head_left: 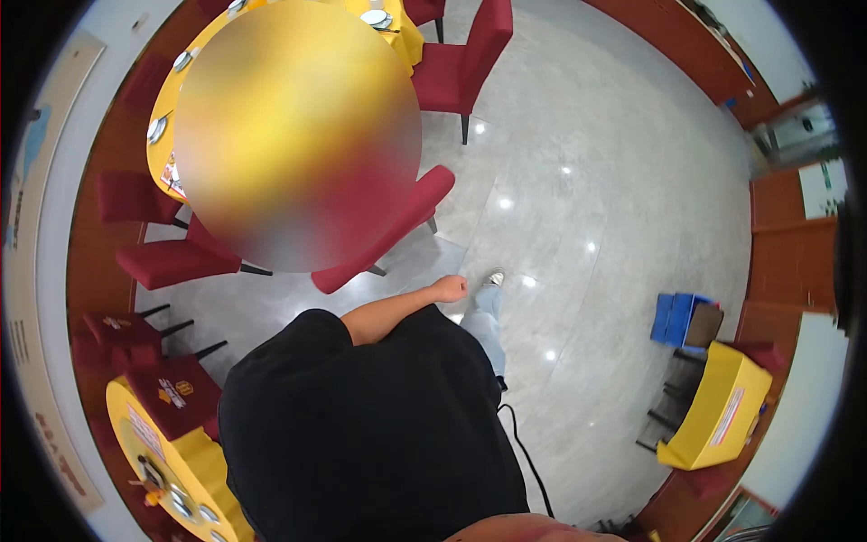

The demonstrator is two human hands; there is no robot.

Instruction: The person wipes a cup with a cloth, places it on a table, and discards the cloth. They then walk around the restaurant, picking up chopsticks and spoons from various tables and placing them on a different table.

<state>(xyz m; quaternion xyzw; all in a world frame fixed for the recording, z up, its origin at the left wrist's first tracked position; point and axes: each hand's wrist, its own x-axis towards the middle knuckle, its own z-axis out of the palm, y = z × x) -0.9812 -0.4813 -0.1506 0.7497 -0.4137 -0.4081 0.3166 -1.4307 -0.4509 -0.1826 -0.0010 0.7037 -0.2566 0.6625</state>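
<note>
A grey tiled floor [578, 235] spreads around the person's left hand [449, 289]. Ahead and to the left of that hand stands a large table with a yellow cloth [409, 47], much of it blurred. Behind and to the left of the hand is a second yellow-clothed table [206, 456]; far off to its right, somewhat behind, is a third yellow-covered table [709, 406]. The nearest furniture is a red chair [424, 203], just ahead and to the left of the hand, with floor between them; another red chair [485, 63] stands farther ahead. Well to the right of the hand, beyond a stretch of floor, are blue crates [673, 321] with a brown piece [703, 325] beside or inside them; which, I cannot tell. The left hand is a fist, fingers curled together. The right hand is outside the view, so I cannot tell its grip. Just to the right of the fist is a pale shoe [494, 277]. Small white plates [377, 18] sit far ahead on the large table's edge; what they hold is too small to tell.
</note>
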